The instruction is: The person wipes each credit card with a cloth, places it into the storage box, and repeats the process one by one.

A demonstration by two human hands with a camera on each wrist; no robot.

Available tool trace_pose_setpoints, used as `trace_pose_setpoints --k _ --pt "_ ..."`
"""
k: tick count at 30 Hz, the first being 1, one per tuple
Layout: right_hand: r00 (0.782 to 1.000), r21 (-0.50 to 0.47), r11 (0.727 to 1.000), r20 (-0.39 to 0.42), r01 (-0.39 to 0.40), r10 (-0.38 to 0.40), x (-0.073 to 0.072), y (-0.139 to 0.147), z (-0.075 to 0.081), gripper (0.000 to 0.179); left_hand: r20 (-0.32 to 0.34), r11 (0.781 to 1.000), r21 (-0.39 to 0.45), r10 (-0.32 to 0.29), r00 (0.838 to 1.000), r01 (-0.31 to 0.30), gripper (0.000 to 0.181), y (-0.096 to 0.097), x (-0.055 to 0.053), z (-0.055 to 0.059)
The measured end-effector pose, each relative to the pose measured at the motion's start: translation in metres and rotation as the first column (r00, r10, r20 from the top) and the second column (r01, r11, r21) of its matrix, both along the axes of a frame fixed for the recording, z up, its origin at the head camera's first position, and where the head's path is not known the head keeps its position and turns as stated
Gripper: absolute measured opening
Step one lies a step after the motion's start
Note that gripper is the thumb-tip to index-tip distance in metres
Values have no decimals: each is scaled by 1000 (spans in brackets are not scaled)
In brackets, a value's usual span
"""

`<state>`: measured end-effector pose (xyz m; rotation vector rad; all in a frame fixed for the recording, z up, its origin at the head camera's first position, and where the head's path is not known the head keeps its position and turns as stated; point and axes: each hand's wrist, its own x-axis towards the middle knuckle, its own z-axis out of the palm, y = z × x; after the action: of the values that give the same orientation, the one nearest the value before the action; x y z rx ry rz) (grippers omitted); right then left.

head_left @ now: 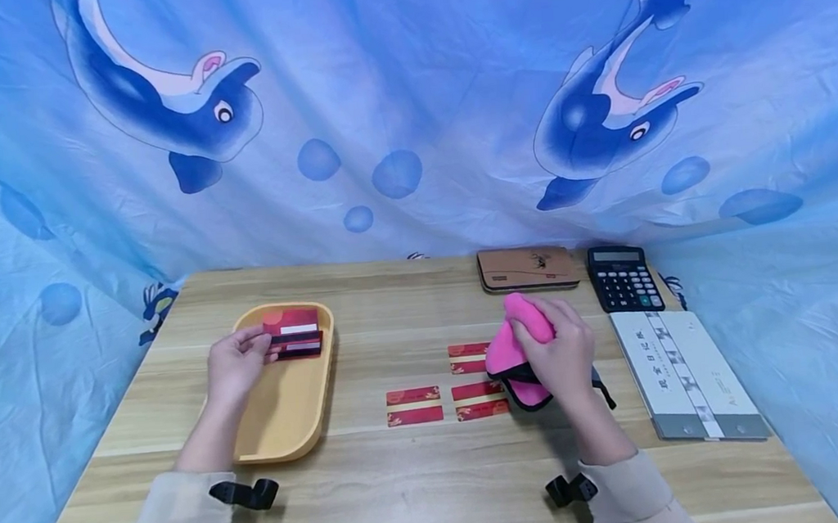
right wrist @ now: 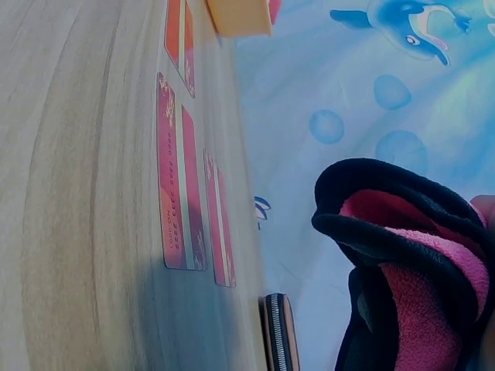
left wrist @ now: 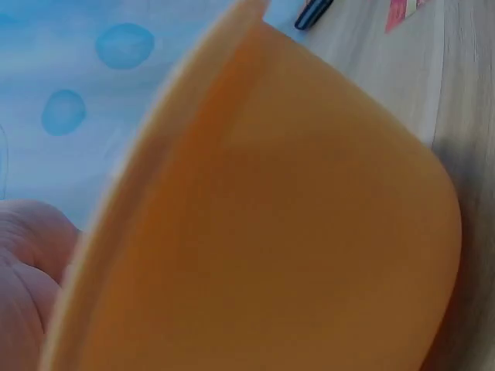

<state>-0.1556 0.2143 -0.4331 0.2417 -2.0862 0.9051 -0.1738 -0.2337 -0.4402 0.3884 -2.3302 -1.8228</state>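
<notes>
My left hand (head_left: 238, 362) pinches the left end of a red card (head_left: 295, 337) with a black stripe, over the far part of a yellow-orange tray (head_left: 280, 451). Other red cards overlap it there. In the left wrist view the tray's outer wall (left wrist: 309, 216) hides most of the hand. My right hand (head_left: 562, 349) grips a bunched pink cloth (head_left: 505, 349) with black edging, close over the table. The folded cloth also shows at the right of the right wrist view. Beside it lie three red cards with pale gold bands: a left card (head_left: 414, 406), a near-right card (head_left: 481, 402) and a far-right card (head_left: 468, 358).
A brown zip wallet (head_left: 528, 269) lies at the back, with a black calculator (head_left: 624, 280) to its right. A pale grey notebook (head_left: 689, 371) lies nearer, at the right. Behind the wooden table (head_left: 408, 492) hangs a blue dolphin-print curtain (head_left: 406, 98).
</notes>
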Motion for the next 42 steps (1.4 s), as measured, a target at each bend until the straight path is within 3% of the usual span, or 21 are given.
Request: trace_pose_setpoints --k 7,11,14,21,25,28,33,36,42 --pt "1000 3 1000 10 -2 2 0 1 0 40 53 995 -94 -31 998 36 39 -2 -1 -7" --pt "1000 -1 1000 15 -3 3 -1 2 1 40 92 967 -249 -35 995 57 47 -3 -3 -10" --pt "1000 -1 1000 10 -7 7 -1 2 1 41 128 946 -313 -38 991 77 57 -3 -5 -11" --pt "1000 2 1000 10 -9 9 -2 2 1 41 205 934 -323 -92 974 156 72 -4 -4 -11" --pt "1000 0 1000 16 -8 8 -2 3 0 41 268 938 -284 -123 956 200 84 -3 -3 -8" --pt "1000 -1 1000 20 -7 7 -2 2 0 41 279 938 -276 -129 952 208 85 -2 -2 -6" --pt "1000 -1 1000 22 -6 6 -2 3 0 40 276 926 -309 -130 952 216 83 -2 0 -4" --pt "1000 -1 1000 23 -8 8 -2 4 0 40 244 922 -331 -123 962 201 82 -1 1 -2" --pt "1000 1 1000 21 -8 8 -3 6 -1 40 51 937 -330 -105 993 116 69 14 3 9"
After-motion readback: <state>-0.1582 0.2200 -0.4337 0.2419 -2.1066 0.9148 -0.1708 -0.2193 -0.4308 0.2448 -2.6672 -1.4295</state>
